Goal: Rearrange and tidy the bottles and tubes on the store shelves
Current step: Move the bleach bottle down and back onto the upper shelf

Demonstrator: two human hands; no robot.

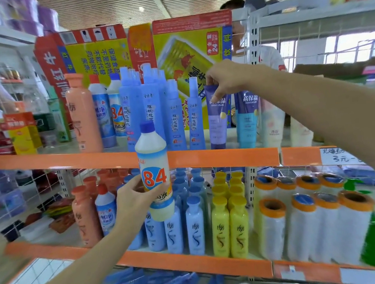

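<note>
Orange-edged shelf (207,157), mid-frame. Left hand (136,197) grips white "84" bottle (154,167) upright, off the shelf, centre frame; probably bound for its twin (116,112) upper left. Right hand (224,80) pinches top of purple tube (218,119), standing cap-down, likely straightening it beside blue tube (246,118).
</note>
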